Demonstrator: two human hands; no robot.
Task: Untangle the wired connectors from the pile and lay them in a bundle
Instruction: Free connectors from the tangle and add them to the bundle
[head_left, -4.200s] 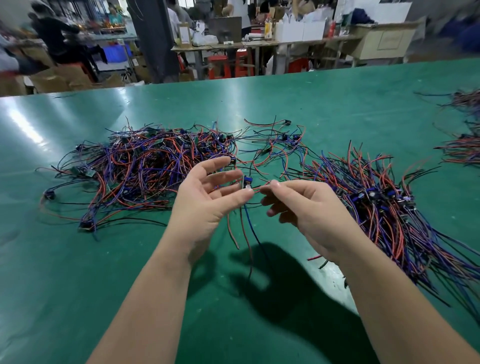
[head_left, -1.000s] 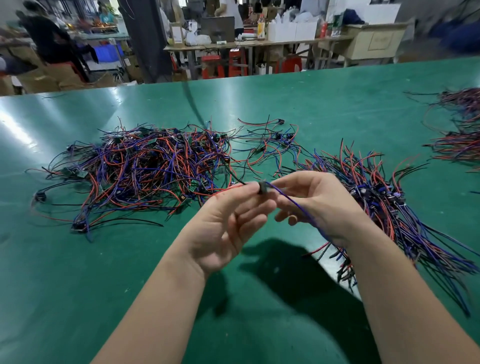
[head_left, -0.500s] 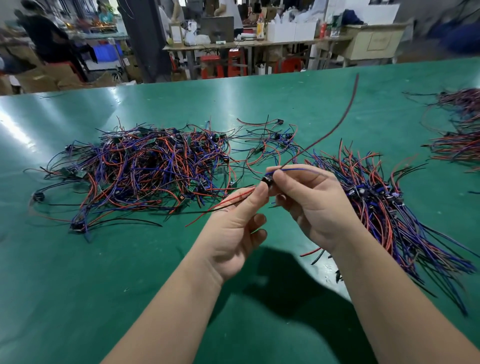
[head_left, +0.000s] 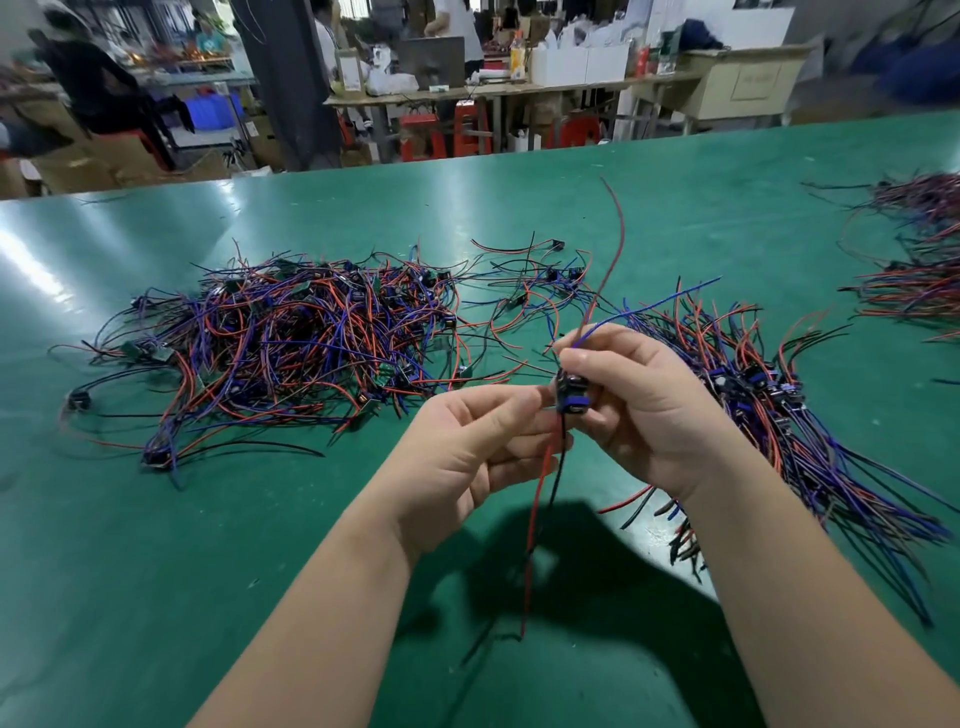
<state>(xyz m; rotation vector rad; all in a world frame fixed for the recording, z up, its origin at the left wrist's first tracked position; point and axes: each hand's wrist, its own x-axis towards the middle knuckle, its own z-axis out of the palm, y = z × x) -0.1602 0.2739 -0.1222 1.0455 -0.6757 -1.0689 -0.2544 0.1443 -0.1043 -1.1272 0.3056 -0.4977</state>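
Right hand (head_left: 649, 415) grips connector (head_left: 570, 391), fingers curled round it — left hand (head_left: 467, 457) pinches its edge. Pile (head_left: 291, 343) at 10 o'clock; bundle (head_left: 769, 400) at 3 o'clock.

green table (head_left: 208, 571) | far workbench (head_left: 519, 92) — white boxes (head_left: 582, 65) on it | red stools (head_left: 423, 137) beside

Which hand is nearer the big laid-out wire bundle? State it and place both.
Right. The right hand, gripping a connector, sits just left of the bundle; the left hand is further left, on the connector's far side.
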